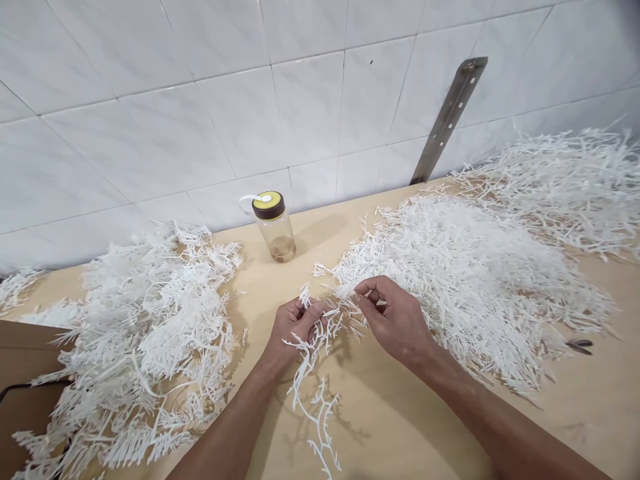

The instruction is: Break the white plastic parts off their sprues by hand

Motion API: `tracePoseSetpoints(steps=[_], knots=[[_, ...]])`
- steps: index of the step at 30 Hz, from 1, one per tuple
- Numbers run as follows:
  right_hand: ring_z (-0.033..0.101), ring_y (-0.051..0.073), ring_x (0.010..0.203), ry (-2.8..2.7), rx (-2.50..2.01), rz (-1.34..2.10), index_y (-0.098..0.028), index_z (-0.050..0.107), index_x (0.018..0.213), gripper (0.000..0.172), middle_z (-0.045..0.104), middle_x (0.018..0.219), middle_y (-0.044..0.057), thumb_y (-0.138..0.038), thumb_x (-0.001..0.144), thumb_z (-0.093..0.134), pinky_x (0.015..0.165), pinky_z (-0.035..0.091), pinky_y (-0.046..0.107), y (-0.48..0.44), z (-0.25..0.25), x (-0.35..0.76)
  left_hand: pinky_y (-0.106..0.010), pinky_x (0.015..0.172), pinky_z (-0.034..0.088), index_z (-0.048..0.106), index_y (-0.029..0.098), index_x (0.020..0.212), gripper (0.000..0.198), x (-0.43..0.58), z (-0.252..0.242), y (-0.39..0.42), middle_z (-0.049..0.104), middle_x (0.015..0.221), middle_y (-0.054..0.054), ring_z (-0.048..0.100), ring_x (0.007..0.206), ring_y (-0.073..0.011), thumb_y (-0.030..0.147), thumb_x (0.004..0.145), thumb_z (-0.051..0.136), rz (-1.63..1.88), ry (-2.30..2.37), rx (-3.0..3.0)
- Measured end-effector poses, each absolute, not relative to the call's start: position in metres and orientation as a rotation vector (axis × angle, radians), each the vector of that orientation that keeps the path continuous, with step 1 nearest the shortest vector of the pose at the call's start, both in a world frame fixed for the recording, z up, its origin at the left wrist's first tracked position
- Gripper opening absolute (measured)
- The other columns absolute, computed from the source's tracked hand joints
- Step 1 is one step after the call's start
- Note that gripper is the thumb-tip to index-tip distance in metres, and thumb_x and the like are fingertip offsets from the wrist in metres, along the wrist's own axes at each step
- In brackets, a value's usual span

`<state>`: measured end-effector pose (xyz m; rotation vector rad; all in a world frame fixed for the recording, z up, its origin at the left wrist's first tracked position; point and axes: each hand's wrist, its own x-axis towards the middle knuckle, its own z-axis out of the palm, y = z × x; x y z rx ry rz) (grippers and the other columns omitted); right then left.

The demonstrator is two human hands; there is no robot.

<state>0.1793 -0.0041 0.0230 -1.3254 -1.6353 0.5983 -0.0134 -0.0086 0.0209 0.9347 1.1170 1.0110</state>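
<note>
A: Sprig (319, 408) lies near centre, left hand (293, 330) pinched tight on its stem?
B: Yes; right hand (395, 320) nips a tip beside the right pile (475, 280). Small, steady pulls would likely spare the branches

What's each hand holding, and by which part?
Left hand pinches a white branched sprig at its upper end. Right hand pinches fine white tips at the pile edge; same sprig or not, cannot tell.
</note>
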Motion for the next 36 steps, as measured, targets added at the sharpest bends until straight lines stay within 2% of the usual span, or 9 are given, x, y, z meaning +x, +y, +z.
tracePoseSetpoints(steps=[2, 5, 11, 16, 23, 29, 36], knots=[[0.056, 0.013, 0.063, -1.666, -1.283, 0.538, -0.02, 0.062, 0.096, 0.009, 0.065, 0.092, 0.006, -0.026, 0.094, 0.056, 0.052, 0.046, 0.027, -0.005, 0.025, 0.178, -0.02, 0.042, 0.028, 0.062, 0.014, 0.072, 0.041, -0.014, 0.018, -0.007, 0.052, 0.053, 0.004, 0.038, 0.041, -0.005, 0.053, 0.075, 0.077, 1.007, 1.103, 0.926], [0.057, 0.013, 0.065, -1.735, -1.195, 0.632, -0.02, 0.064, 0.103, 0.014, 0.066, 0.102, 0.008, -0.027, 0.096, 0.054, 0.052, 0.048, 0.026, -0.01, 0.029, 0.172, -0.021, 0.044, 0.03, 0.062, 0.015, 0.073, 0.042, -0.014, 0.018, -0.007, 0.052, 0.053, 0.003, 0.039, 0.043, -0.0059, 0.054, 0.075, 0.076, 0.99, 1.08, 0.948], [0.057, 0.012, 0.062, -1.846, -1.176, 0.794, -0.021, 0.068, 0.104, 0.015, 0.068, 0.094, 0.005, -0.026, 0.093, 0.059, 0.058, 0.049, 0.028, -0.016, 0.025, 0.161, -0.021, 0.044, 0.026, 0.057, 0.015, 0.067, 0.048, -0.011, 0.026, -0.011, 0.043, 0.048, 0.006, 0.036, 0.043, -0.0059, 0.059, 0.074, 0.075, 1.002, 1.131, 1.02], [0.057, 0.014, 0.066, -1.81, -1.17, 0.76, -0.02, 0.066, 0.091, 0.009, 0.066, 0.083, 0.003, -0.023, 0.093, 0.059, 0.061, 0.046, 0.029, -0.014, 0.02, 0.16, -0.021, 0.045, 0.027, 0.058, 0.015, 0.066, 0.046, -0.01, 0.026, -0.011, 0.044, 0.048, 0.006, 0.037, 0.044, -0.0064, 0.058, 0.077, 0.073, 0.984, 1.14, 1.047], [0.055, 0.017, 0.076, -1.924, -1.045, 0.754, -0.019, 0.058, 0.087, 0.015, 0.06, 0.083, 0.004, -0.018, 0.098, 0.048, 0.069, 0.044, 0.031, -0.017, 0.018, 0.156, -0.021, 0.049, 0.033, 0.057, 0.015, 0.069, 0.041, -0.01, 0.018, -0.007, 0.05, 0.057, 0.003, 0.042, 0.05, -0.0084, 0.052, 0.078, 0.073, 1.036, 1.143, 1.066], [0.054, 0.015, 0.074, -2.001, -0.824, 0.844, -0.019, 0.054, 0.083, 0.017, 0.059, 0.081, 0.003, -0.014, 0.097, 0.046, 0.068, 0.044, 0.029, -0.03, 0.024, 0.14, -0.022, 0.052, 0.035, 0.06, 0.014, 0.069, 0.04, -0.013, 0.007, 0.006, 0.053, 0.06, 0.001, 0.045, 0.055, -0.0099, 0.051, 0.078, 0.072, 1.073, 1.199, 1.179], [0.056, 0.014, 0.065, -1.634, -1.179, 0.79, -0.019, 0.061, 0.087, 0.011, 0.063, 0.076, 0.002, -0.029, 0.093, 0.059, 0.055, 0.045, 0.026, -0.016, 0.024, 0.157, -0.021, 0.047, 0.024, 0.056, 0.014, 0.064, 0.048, -0.017, 0.01, -0.001, 0.041, 0.052, 0.006, 0.032, 0.048, -0.0065, 0.058, 0.078, 0.07, 0.946, 1.127, 1.233]])
